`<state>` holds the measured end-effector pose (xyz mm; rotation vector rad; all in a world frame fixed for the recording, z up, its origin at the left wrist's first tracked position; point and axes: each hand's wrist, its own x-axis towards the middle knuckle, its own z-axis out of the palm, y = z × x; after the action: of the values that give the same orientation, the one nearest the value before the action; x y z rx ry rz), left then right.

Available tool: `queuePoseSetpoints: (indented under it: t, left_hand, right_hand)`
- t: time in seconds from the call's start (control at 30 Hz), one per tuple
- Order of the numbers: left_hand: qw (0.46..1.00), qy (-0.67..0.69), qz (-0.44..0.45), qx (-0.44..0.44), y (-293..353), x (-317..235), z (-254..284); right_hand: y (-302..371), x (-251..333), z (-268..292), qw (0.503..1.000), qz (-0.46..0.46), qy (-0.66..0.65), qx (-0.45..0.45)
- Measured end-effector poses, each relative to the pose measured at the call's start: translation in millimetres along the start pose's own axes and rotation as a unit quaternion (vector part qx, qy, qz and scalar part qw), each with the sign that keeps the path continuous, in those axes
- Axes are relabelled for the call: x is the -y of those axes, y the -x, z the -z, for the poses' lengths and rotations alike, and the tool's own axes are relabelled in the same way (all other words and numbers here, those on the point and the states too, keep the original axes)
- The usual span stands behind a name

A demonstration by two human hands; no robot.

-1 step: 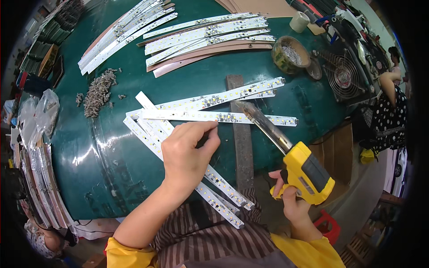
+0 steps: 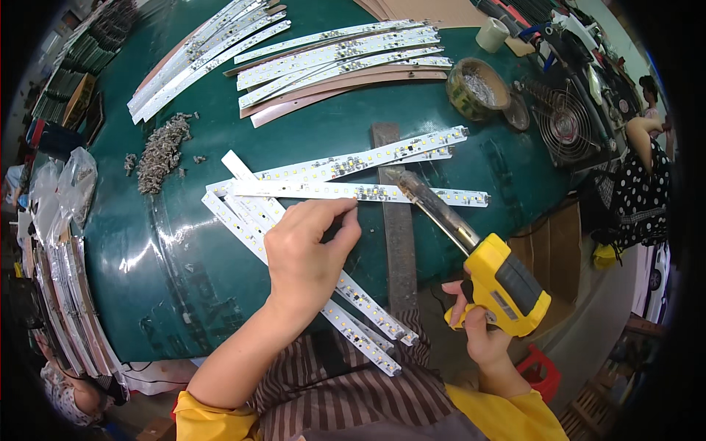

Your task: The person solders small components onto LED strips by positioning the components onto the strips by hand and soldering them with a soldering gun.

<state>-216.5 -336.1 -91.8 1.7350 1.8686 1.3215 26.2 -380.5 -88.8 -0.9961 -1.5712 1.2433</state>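
The right hand [image 2: 482,339] is wrapped around the gun [image 2: 491,261], right of centre; the left hand [image 2: 305,242] has thumb and forefinger nearly meeting at the lower edge of the front strip [image 2: 316,190], mid-frame; whether they pinch anything cannot be told. Virtually nothing has changed since the earlier picture, so the work seems paused at one point. Counted: one gun, one bar [image 2: 399,257], at least six loose strips mid-frame, two stacks [image 2: 346,53] up top.
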Motion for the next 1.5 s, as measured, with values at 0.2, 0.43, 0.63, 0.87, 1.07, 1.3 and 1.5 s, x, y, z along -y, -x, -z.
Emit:
queuePoseSetpoints:
  t: [0.2, 0.43, 0.63, 0.87, 1.07, 1.3, 1.5]
  left_hand:
    - [0.999, 0.018, 0.039, -0.004, -1.7, -3.3, -0.1]
    - [0.998, 0.019, 0.059, -0.015, -1.0, -5.8, -0.1]
    - [0.999, 0.01, 0.038, -0.018, -1.2, -1.9, -2.0]
    - [0.999, 0.005, 0.03, -0.015, -1.2, -1.3, -1.9]
    - [0.999, -0.03, -0.029, -0.023, -1.1, 2.1, -4.6]
    - [0.997, -0.075, 0.003, -0.011, -0.7, -3.0, 0.2]
    - [0.998, -0.063, 0.017, -0.016, -0.6, -3.1, -0.3]
  right_hand:
    - [9.6, 1.5, 5.5, 0.998, -0.061, -0.003, 0.006]
    - [8.7, -2.4, 2.8, 0.999, -0.008, -0.025, 0.021]
    - [8.6, -3.2, 2.6, 0.999, -0.018, -0.031, 0.029]
    - [15.6, -6.4, 8.1, 0.995, -0.044, 0.083, 0.036]
    - [19.9, -11.9, 9.2, 0.995, -0.052, 0.079, 0.033]
    - [9.9, -13.6, 8.0, 0.997, -0.015, 0.073, 0.03]
    - [2.3, -16.3, 10.0, 0.993, 0.027, 0.096, 0.057]
